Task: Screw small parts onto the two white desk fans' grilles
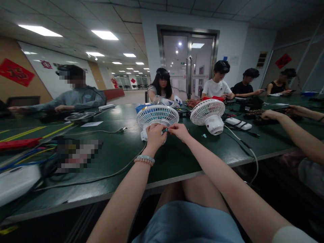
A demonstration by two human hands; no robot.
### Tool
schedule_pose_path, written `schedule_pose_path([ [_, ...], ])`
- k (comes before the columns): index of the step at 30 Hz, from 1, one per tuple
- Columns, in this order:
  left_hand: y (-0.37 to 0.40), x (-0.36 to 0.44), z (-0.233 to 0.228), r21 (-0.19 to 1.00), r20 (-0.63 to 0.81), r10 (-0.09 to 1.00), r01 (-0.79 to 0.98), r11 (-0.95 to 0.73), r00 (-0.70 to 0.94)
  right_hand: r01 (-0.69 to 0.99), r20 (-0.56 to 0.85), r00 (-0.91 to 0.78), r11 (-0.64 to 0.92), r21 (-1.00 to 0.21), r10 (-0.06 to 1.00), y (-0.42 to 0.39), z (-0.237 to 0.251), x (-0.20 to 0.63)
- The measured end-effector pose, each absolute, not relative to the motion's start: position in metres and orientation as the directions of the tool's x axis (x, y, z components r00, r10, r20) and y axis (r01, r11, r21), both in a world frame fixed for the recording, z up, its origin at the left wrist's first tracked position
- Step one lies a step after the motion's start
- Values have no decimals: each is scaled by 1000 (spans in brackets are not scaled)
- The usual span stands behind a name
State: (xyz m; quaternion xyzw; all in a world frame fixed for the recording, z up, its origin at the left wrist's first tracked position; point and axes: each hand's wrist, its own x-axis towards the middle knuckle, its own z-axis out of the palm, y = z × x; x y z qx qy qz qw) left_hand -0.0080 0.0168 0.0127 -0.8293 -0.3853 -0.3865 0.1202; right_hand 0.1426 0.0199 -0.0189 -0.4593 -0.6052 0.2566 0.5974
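Observation:
A white fan [157,114] with a round slatted grille lies tipped on the green table, directly behind my hands. My left hand [155,134] is closed in front of its motor housing, the fingertips pinching a small teal and dark piece [165,130]. Whether this hand also rests on the fan is hard to see. From the other side my right hand [180,132] meets that piece, thumb and finger pressed together; what lies between them is too small to make out. A second white fan [208,116] leans grille-up to the right, with a small light-blue bit [204,136] near it.
A pale cable [111,175] crosses the green table [174,165] at left. Farther left are a white case [19,184] and a red power strip [19,144]. A white power strip [238,123] sits right. A co-worker's hands [272,115] reach in there; several people sit around.

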Motion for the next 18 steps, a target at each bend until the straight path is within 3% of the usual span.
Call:
schedule_pose_path([
  [8, 15, -6, 13, 107, 729, 558, 738, -666, 397, 321, 516, 125, 457, -829, 848, 18, -17, 141],
  [15, 15, -5, 13, 104, 729, 558, 742, -663, 396, 245, 493, 93, 460, -854, 865, 15, -15, 139],
  [18, 15, -5, 13, 97, 734, 554, 746, -659, 394, 311, 507, 85, 461, -831, 858, 14, -14, 139],
])
